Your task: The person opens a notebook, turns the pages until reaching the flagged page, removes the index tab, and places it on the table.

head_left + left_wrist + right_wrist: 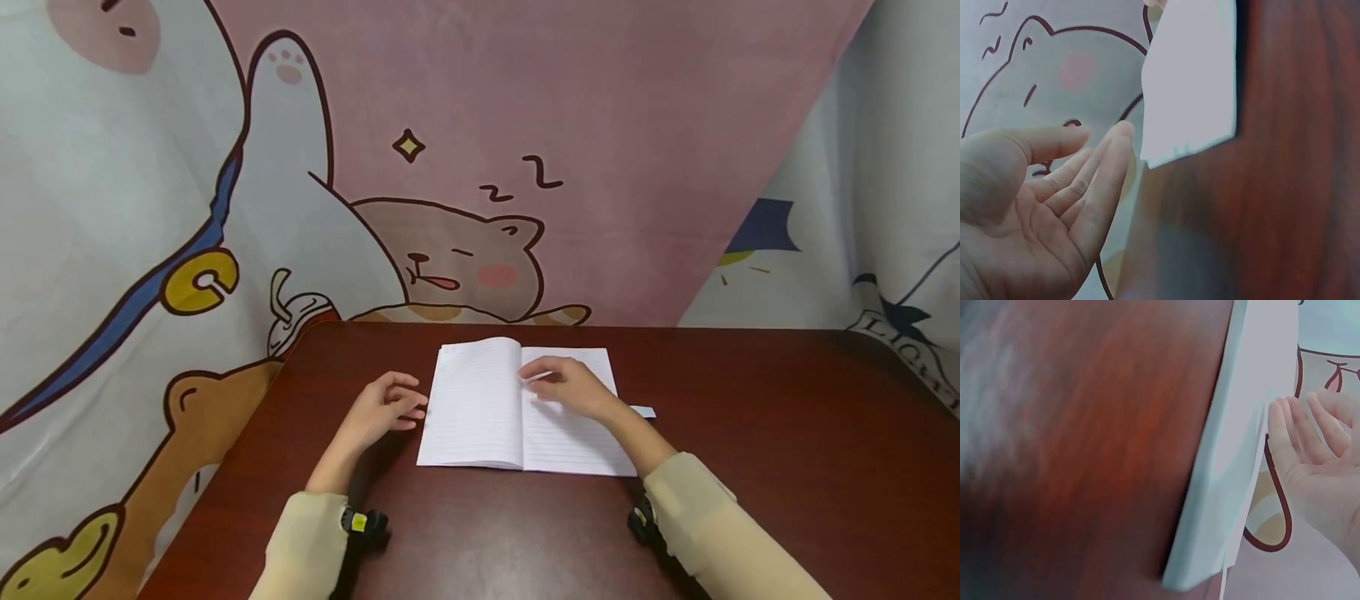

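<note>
An open notebook [472, 408] with lined white pages lies on the dark wooden table, its spine running away from me. Over the right-hand page, close to the spine, hovers my right hand [573, 385], its fingers loosely bent with nothing between them. My left hand [382, 408] is just off the notebook's left edge, fingers relaxed and holding nothing. In the left wrist view the left hand [1066, 200] shows its palm beside the notebook's corner [1191, 87]. The right wrist view has the right hand [1319, 444] beside the notebook's pages [1235, 437].
A small pale tab or strip [643, 412] sticks out past the notebook's right edge. The brown table [765, 467] ends at a cloth backdrop [637, 167] with cartoon animals. Dark wrist-worn devices sit on both forearms, below cream sleeves [307, 533].
</note>
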`<action>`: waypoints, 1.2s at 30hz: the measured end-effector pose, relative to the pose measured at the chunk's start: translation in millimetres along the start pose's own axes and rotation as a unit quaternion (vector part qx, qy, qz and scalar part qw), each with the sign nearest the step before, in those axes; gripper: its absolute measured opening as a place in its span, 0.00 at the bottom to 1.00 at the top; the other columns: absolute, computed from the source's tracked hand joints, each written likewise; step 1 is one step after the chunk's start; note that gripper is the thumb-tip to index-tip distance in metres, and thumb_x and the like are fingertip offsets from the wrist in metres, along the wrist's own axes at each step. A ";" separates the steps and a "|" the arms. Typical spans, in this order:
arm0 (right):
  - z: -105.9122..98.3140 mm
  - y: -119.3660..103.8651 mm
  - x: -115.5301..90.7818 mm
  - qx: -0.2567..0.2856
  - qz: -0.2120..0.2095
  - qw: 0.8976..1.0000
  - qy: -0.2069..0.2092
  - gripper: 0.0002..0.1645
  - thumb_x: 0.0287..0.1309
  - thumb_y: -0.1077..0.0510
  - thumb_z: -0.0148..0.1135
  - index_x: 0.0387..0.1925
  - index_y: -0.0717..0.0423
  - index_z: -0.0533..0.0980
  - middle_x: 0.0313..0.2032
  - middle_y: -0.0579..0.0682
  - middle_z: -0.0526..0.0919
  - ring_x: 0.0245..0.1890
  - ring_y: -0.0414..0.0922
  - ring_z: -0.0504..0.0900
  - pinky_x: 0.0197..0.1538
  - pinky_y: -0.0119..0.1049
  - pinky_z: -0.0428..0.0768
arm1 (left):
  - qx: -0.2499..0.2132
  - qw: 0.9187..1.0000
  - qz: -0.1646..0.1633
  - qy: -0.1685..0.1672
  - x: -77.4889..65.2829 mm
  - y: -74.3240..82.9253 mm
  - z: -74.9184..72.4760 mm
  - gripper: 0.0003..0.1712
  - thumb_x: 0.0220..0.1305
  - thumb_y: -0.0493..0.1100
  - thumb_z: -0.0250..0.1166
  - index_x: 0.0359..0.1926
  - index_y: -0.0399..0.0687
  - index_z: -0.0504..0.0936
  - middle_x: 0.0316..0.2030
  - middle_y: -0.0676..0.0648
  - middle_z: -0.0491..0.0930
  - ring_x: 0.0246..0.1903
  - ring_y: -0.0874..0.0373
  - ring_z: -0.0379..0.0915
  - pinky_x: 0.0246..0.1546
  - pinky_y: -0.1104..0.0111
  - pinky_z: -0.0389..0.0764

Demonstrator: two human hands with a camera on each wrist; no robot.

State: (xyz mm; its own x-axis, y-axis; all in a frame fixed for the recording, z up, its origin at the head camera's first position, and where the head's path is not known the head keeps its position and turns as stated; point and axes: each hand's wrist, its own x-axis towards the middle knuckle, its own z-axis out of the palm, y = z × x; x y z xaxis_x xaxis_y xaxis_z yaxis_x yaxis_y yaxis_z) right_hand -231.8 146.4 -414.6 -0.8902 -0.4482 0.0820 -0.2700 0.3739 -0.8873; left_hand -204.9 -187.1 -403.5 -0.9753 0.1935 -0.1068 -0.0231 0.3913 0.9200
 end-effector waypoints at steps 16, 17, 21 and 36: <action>-31.0 9.9 -21.3 0.000 0.004 1.000 0.030 0.16 0.66 0.67 0.59 0.53 0.72 0.77 0.51 0.68 0.83 0.50 0.59 0.84 0.45 0.29 0.83 | -0.006 0.999 0.034 0.013 18.8 40.7 28.4 0.18 0.68 0.33 0.61 0.57 0.31 0.73 0.44 0.32 0.85 0.35 0.53 0.85 0.38 0.59 0.87; -33.5 11.4 -22.8 -0.003 0.008 0.999 0.034 0.16 0.65 0.66 0.59 0.53 0.71 0.77 0.51 0.67 0.83 0.50 0.59 0.84 0.45 0.28 0.82 | -0.007 0.999 0.036 0.012 19.8 42.5 30.5 0.18 0.68 0.33 0.61 0.57 0.32 0.74 0.44 0.32 0.85 0.35 0.54 0.85 0.38 0.59 0.87; -44.7 16.5 -30.5 -0.019 0.015 0.999 0.047 0.17 0.65 0.65 0.61 0.53 0.69 0.78 0.50 0.65 0.84 0.48 0.56 0.86 0.43 0.26 0.81 | -0.014 0.999 0.045 0.008 23.1 49.3 40.2 0.18 0.67 0.33 0.62 0.56 0.33 0.75 0.44 0.33 0.85 0.35 0.54 0.86 0.39 0.61 0.87; -76.0 22.8 -62.5 -0.118 0.065 0.987 0.083 0.18 0.68 0.58 0.60 0.55 0.63 0.79 0.52 0.62 0.84 0.50 0.53 0.81 0.45 0.31 0.79 | 0.014 0.984 0.177 0.008 26.1 60.4 85.1 0.16 0.61 0.30 0.66 0.51 0.37 0.80 0.43 0.36 0.87 0.43 0.47 0.86 0.43 0.68 0.82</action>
State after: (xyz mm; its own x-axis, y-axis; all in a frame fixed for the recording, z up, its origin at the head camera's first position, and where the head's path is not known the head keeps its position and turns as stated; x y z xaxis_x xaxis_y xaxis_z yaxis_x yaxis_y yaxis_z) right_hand -210.2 244.6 -405.4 -0.9658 -0.2510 0.0653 -0.2097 0.6079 -0.7658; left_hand -213.0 -81.8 -382.8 -0.9241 0.3090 0.2250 0.3253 0.3269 0.8873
